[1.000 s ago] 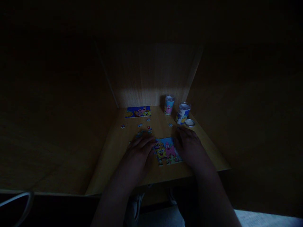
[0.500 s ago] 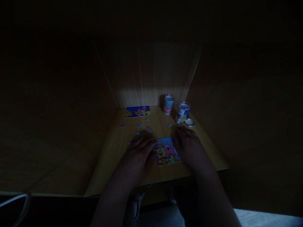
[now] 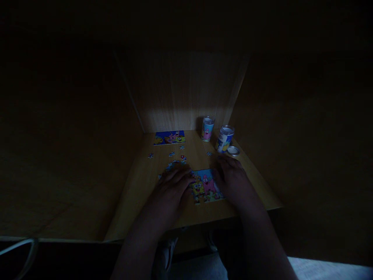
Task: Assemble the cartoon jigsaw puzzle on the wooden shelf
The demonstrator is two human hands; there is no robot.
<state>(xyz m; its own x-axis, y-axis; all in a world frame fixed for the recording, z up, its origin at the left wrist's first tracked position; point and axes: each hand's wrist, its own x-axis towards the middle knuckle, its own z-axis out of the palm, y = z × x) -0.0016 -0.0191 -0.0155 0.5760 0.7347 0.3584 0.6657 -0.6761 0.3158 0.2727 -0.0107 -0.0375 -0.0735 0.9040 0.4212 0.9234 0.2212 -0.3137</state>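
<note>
A partly joined jigsaw puzzle with a yellow and a pink cartoon figure lies flat near the tabletop's front. My left hand is closed at its left edge, fingertips on the upper left corner and thumb lower down. Whether a loose piece sits under those fingers is too dark to tell. Along the right edge, my right hand bends its fingers against the puzzle and covers that side. Loose puzzle pieces lie just beyond my left hand, partly hidden by it. Another single piece lies behind the puzzle.
Dark wooden panels enclose the wooden tabletop at the sides and back. A picture card lies at the back left. Two printed cans stand at the back right, with a round lid beside the nearer one.
My left hand has shifted slightly, and more of the loose pieces behind it show. My right hand stays almost still at the puzzle's right edge.
</note>
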